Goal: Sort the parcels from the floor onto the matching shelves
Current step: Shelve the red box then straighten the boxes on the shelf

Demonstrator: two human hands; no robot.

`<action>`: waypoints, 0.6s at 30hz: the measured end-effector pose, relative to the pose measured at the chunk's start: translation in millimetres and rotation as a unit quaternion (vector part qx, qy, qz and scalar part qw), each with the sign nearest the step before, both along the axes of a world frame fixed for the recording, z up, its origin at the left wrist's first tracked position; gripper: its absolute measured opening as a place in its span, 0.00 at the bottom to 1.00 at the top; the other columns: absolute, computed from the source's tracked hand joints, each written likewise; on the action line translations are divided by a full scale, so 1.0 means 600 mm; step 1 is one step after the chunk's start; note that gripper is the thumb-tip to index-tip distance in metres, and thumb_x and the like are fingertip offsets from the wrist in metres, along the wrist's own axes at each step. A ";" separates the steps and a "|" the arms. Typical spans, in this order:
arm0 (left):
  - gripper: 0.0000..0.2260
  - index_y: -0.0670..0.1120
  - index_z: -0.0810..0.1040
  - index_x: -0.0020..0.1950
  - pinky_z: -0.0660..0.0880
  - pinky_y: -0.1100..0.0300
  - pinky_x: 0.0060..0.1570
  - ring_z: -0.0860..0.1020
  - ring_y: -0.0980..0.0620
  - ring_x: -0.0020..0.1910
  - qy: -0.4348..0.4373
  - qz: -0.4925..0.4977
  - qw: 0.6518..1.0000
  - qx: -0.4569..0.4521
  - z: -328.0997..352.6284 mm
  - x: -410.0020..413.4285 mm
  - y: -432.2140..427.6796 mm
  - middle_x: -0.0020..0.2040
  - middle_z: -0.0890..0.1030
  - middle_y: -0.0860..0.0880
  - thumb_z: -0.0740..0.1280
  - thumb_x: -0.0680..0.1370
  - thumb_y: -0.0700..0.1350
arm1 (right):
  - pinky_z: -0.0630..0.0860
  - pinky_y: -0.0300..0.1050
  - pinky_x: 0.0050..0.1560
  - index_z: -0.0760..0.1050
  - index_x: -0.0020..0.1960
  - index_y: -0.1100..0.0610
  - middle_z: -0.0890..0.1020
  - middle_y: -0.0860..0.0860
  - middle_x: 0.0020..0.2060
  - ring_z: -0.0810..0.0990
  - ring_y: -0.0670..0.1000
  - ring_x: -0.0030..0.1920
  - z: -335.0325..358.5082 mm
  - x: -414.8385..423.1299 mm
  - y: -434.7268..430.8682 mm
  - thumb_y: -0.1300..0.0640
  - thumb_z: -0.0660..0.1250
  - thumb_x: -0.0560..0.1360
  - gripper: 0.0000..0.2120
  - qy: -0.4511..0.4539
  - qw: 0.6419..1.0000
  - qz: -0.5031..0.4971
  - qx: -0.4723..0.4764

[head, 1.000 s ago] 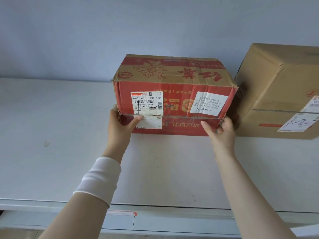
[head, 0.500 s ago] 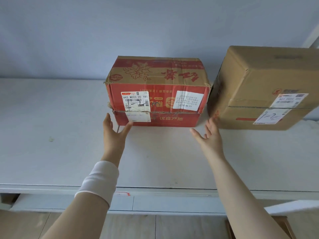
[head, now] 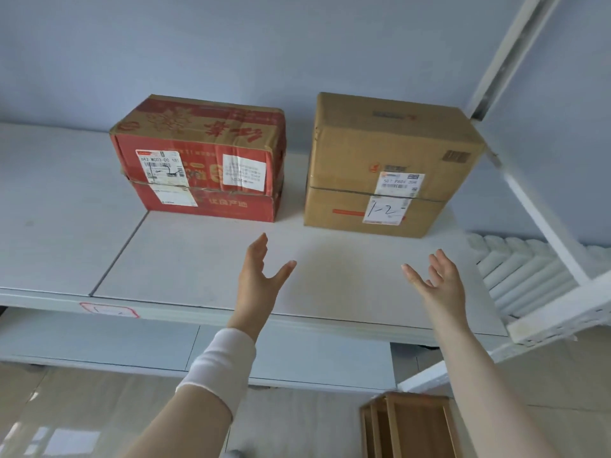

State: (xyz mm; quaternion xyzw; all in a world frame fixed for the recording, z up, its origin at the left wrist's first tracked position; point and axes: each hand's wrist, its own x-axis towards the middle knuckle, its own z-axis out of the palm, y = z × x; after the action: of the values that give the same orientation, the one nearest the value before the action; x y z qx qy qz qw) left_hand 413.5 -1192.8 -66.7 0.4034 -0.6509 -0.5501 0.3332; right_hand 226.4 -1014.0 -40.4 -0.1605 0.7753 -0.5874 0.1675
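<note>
We find the red box (head: 201, 166) standing flat on the white shelf (head: 198, 259), toward the back near the wall. A brown box (head: 386, 166) stands just right of the red box, a narrow gap between them; its label bears a handwritten "1-2". A tag (head: 109, 310) on the shelf's front edge, below and left of the red box, appears to read the same, though it is blurred.

The left hand (head: 259, 279) hangs in front of the red box, apart from it, fingers straight and close together, thumb spread wide, gripping nothing. The right hand (head: 438, 282) hangs in front of the brown box, fingers loosely fanned, likewise empty.

We judge the red box stiff cardboard, its top corners dented and a band round its middle. Weight cannot be read. Should it need shifting, we advise both palms at the lower side edges, not the band.
</note>
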 end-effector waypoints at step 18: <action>0.26 0.46 0.68 0.66 0.69 0.61 0.51 0.74 0.54 0.54 -0.032 -0.014 0.997 -0.062 -0.021 -0.247 -0.126 0.51 0.76 0.56 0.74 0.71 0.44 | 0.74 0.35 0.55 0.70 0.66 0.58 0.79 0.50 0.60 0.78 0.47 0.59 -0.098 -0.260 -0.104 0.57 0.74 0.70 0.27 0.038 0.999 0.008 -0.022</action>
State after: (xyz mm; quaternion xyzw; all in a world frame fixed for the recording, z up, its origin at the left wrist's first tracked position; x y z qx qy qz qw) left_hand 265.2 -1268.3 -79.5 0.3906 -0.6996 -0.4999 0.3288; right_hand 70.6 -1076.5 -99.4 -0.1924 0.7666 -0.5968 0.1386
